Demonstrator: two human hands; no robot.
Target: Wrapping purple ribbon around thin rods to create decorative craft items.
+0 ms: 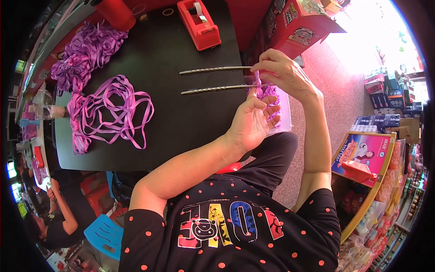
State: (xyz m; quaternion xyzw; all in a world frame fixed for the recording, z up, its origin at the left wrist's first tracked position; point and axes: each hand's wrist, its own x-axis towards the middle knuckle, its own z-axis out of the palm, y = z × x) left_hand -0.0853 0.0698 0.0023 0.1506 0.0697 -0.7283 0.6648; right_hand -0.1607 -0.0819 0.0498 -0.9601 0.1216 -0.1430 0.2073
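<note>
Two twisted metal rods (213,90) lie parallel, reaching from my hands over the dark table. A purple ribbon (258,80) is wrapped across both rods near their right ends. My right hand (287,75) pinches the ribbon at the upper rod with thumb and forefinger. Palm up, my left hand (251,122) has its thumb and forefinger around the ribbon at the lower rod; its other fingers curl loosely. Partly hidden below both hands, a clear plastic box (285,115) holds purple ribbon pieces. Loose loops of purple ribbon (120,111) spread over the table's left side.
A tangled heap of purple ribbon (90,54) lies at the far left by a red container (115,16). A red tape dispenser (199,27) stands at the table's far edge. To the right are a red carton (299,27) and a display shelf (362,181). A blue stool (104,233) is lower left.
</note>
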